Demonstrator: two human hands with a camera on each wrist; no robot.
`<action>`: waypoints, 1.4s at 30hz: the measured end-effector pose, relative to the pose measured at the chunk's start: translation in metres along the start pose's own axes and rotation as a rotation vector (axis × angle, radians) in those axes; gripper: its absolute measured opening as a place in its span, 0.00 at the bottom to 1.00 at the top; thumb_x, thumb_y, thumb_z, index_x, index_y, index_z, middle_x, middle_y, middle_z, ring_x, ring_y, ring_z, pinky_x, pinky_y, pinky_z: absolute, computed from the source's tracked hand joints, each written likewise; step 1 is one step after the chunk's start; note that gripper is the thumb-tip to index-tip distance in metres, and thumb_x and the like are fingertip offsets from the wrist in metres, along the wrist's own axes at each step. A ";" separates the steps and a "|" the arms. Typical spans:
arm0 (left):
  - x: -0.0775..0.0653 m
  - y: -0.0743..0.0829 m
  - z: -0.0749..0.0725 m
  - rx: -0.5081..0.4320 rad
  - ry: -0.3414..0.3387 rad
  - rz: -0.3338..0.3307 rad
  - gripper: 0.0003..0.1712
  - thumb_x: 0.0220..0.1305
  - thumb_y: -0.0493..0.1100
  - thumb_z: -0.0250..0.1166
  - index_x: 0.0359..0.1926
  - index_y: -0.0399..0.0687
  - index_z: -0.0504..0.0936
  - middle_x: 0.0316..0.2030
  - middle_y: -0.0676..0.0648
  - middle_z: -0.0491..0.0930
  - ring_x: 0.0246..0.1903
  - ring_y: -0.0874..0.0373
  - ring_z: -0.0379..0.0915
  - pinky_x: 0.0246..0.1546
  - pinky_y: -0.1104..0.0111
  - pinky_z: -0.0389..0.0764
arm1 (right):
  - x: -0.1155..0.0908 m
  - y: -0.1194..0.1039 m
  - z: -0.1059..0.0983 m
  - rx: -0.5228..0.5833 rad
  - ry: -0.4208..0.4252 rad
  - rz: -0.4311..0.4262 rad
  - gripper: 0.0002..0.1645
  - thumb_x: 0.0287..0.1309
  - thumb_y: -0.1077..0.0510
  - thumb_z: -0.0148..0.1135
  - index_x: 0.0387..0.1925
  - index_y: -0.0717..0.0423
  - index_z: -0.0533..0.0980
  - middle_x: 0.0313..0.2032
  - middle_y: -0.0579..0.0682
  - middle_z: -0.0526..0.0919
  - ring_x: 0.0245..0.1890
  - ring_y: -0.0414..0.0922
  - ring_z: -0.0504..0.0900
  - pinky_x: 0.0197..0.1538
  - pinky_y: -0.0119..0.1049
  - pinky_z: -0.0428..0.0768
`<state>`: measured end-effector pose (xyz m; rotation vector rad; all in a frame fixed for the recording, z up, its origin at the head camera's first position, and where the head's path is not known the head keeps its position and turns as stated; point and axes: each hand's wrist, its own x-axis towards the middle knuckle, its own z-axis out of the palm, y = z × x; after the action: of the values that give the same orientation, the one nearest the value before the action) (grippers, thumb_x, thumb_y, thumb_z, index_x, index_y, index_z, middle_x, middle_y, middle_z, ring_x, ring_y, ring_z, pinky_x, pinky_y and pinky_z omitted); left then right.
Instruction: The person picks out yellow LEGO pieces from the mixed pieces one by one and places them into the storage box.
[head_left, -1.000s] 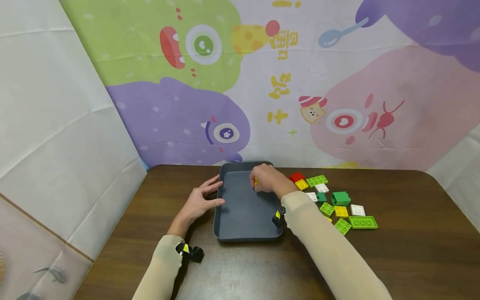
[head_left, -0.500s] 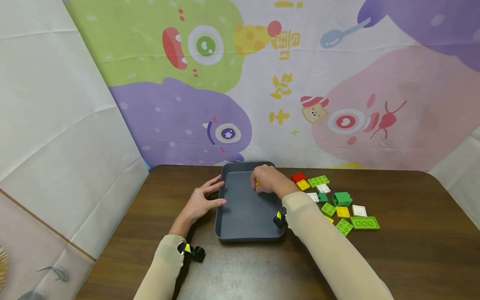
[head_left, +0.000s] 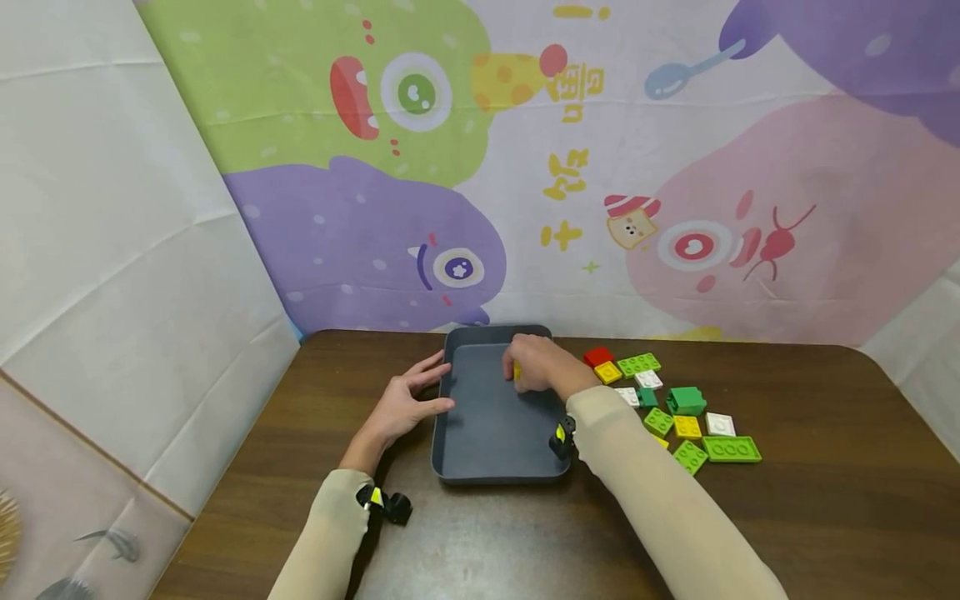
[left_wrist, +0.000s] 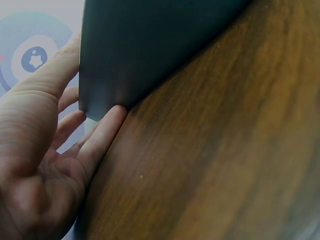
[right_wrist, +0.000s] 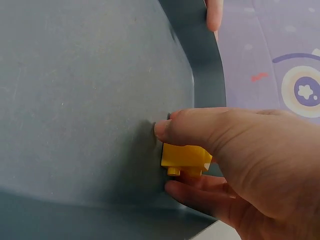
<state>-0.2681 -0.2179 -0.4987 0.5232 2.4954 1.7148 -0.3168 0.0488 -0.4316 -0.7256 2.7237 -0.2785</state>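
A dark grey tray (head_left: 480,450) lies near the table's back edge. Inside its far part my right hand (head_left: 542,363) pinches a yellow toy brick (right_wrist: 185,157) between thumb and fingers. In the right wrist view the brick's studs point sideways, toward the lower fingers, and part of it is hidden by the hand. My left hand (head_left: 401,404) touches the tray's left side with fingers spread. In the left wrist view the left hand's fingertips (left_wrist: 117,112) meet the outer wall of the tray, low down by the tabletop.
Right of the tray several loose toy bricks lie on the brown wooden table (head_left: 840,475): a red one (head_left: 598,357), a dark green one (head_left: 686,401), a white one (head_left: 720,424), and a long light green one (head_left: 731,449). A patterned cloth (head_left: 562,167) hangs behind.
The head view has shifted slightly. Both hands keep nearly the same place at the tray, and the yellow brick is still in the right hand.
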 end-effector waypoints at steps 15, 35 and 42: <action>0.001 -0.001 0.000 0.001 0.001 0.003 0.39 0.55 0.43 0.76 0.68 0.42 0.75 0.77 0.46 0.61 0.69 0.41 0.65 0.70 0.41 0.64 | 0.002 0.002 0.000 -0.014 -0.020 -0.004 0.11 0.55 0.54 0.74 0.41 0.44 0.86 0.49 0.48 0.82 0.45 0.48 0.75 0.55 0.45 0.80; 0.000 -0.002 0.000 -0.001 -0.003 0.007 0.39 0.56 0.43 0.76 0.68 0.42 0.74 0.76 0.49 0.61 0.69 0.40 0.64 0.70 0.41 0.65 | -0.007 -0.001 -0.016 0.010 -0.050 -0.024 0.20 0.54 0.54 0.75 0.51 0.48 0.84 0.53 0.50 0.83 0.46 0.49 0.77 0.55 0.47 0.82; 0.001 -0.003 0.000 -0.014 -0.012 0.007 0.38 0.58 0.40 0.74 0.69 0.41 0.73 0.77 0.45 0.58 0.70 0.37 0.62 0.70 0.40 0.62 | -0.007 -0.003 -0.024 -0.026 -0.055 -0.046 0.21 0.54 0.54 0.75 0.50 0.50 0.84 0.52 0.51 0.84 0.47 0.49 0.77 0.56 0.47 0.81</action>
<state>-0.2698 -0.2186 -0.5015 0.5392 2.4742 1.7254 -0.3180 0.0526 -0.4068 -0.7923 2.6659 -0.2304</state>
